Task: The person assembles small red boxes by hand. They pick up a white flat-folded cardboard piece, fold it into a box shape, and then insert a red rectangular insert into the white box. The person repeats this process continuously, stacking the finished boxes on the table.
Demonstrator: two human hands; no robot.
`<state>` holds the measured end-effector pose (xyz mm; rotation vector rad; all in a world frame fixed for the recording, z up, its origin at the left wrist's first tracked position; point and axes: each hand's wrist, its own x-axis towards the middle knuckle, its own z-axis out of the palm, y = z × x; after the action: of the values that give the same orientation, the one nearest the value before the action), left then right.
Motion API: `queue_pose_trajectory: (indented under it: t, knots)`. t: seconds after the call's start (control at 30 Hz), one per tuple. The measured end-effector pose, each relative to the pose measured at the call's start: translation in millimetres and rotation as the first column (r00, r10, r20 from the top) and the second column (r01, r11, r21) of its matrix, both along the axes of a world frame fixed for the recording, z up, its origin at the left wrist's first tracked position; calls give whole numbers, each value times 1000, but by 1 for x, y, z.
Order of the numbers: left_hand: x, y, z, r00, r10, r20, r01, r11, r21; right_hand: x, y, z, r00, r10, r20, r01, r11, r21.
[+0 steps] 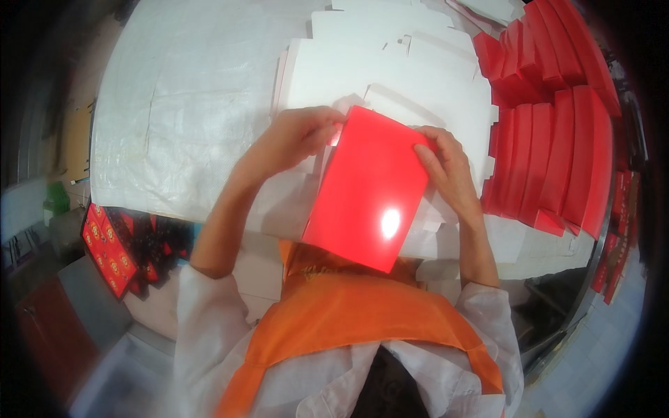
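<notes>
A glossy red cardboard box [369, 184] is tilted in front of me over the table's near edge, its broad red face up and a bright glare on its lower part. At its upper left corner, the bent fingers of my left hand [304, 136] pinch a small pale flap. My right hand [444, 161] grips the upper right edge, thumb on the red face and the other fingers partly hidden behind. Beyond the box lies a pile of flat cardboard blanks [390, 66], white side up with notched edges. The underside of the box is hidden.
Rows of folded red boxes [547, 153] stand packed along the table's right side. A pale plastic sheet [181, 104] covers the table's left part. Below the left edge are a red patterned panel [110, 251] and dark red pieces [157, 247]. A green object [58, 198] sits farther left.
</notes>
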<state>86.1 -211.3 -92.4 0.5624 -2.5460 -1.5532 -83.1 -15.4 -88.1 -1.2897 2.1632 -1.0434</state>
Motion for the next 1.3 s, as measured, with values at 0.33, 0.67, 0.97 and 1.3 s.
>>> queue_pose_trajectory:
  t: [0.33,0.67,0.97,1.3]
  knots:
    - [-9,-5,6,995,10,103,-22,993,120,2,0,1,1000,-1,-12,1,1000,1]
    - [-7,7,-7,981,190,39,-194,964,180,3,-1,-1,1000,4,-19,-5,999,-53]
    - [7,30,-9,924,375,-70,-287,805,520,7,3,-17,996,-66,56,74,986,-149]
    - [7,36,-16,897,441,-16,-367,765,529,10,6,-23,988,-138,67,147,978,-149]
